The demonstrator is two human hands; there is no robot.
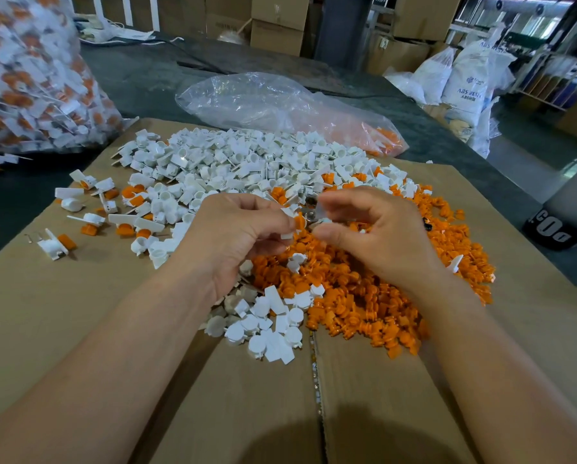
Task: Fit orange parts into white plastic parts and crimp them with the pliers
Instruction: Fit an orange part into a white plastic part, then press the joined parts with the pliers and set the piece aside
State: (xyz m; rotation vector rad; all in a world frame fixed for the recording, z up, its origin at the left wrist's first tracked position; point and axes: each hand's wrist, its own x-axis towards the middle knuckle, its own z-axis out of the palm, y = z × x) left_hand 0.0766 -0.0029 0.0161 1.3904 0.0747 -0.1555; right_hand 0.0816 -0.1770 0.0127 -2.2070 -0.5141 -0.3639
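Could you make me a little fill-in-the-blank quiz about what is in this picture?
1. The heap below the right hand is coloured ____.
2. Behind the white heap lies a crumpled clear plastic ____.
3. Both heaps rest on a flattened box made of ____.
4. The hand pinching a white part is the person's ____.
Missing words: orange; bag; cardboard; left.

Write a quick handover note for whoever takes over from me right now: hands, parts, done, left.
Left hand: pinches a white-and-orange piece.
Right hand: pinches a small blurred piece beside it.
On the cardboard: white pile far, orange pile near right.
Done: several pieces that look joined lie at left.
Left: both piles are large; pliers not clearly visible.
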